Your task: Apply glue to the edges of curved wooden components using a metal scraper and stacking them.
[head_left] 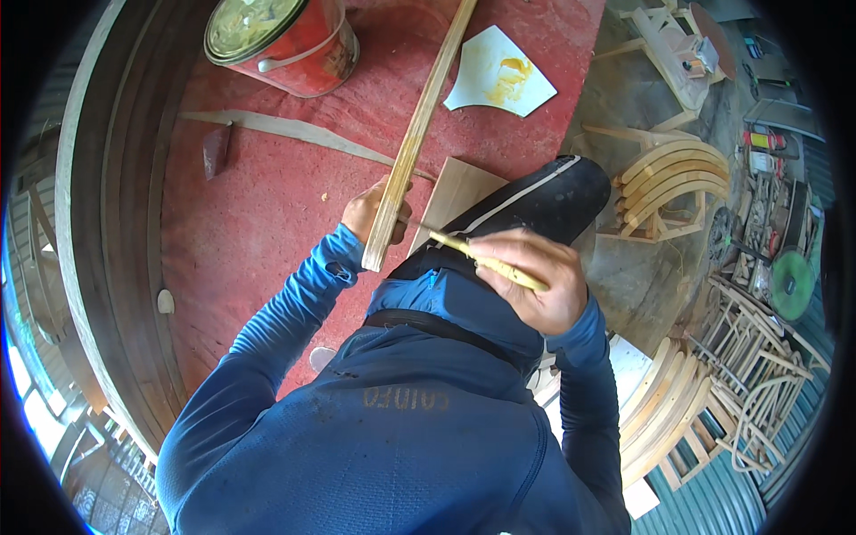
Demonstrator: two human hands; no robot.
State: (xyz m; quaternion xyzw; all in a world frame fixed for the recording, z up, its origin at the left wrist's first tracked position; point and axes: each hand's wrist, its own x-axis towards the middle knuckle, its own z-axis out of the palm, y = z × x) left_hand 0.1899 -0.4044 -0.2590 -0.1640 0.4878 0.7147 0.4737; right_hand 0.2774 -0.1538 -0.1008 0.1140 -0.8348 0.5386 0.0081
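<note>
Two bare hands work close together in the head view, low over a red, gritty-looking work surface [267, 205]. The left hand [370, 214] is wrapped shut around the lower end of a long, pale wooden strip [415, 138], which runs up and away past a red tin [285, 40] with a smeared, yellowish top. The right hand [535, 281] is closed on a thin yellow-stained stick [486, 261], its tip reaching toward the strip just beside the left fingers — whether it touches the wood I cannot tell.

Judging from the yellow smears, the stick looks like a glue spreader. To do this well, the strip should be held steady near where the stick meets it, the stick drawn along the narrow face in even strokes, and the coat kept thin so nothing runs onto the fingers.

Materials: the strip is straight, flat-sided, smooth light wood; a flat pale board [455, 192] lies just under it, partly hidden by a dark knee. A white, angular scrap [499, 76] with a yellow blob sits beyond, near the strip but apart from it. A thin curved sliver of wood [285, 129] crosses the red surface, and a broad, dark curved rim [98, 223] bends along the left. Off right, well apart, curved wooden chair parts [669, 178] lie stacked — bent, ribbed, unfinished.
</note>
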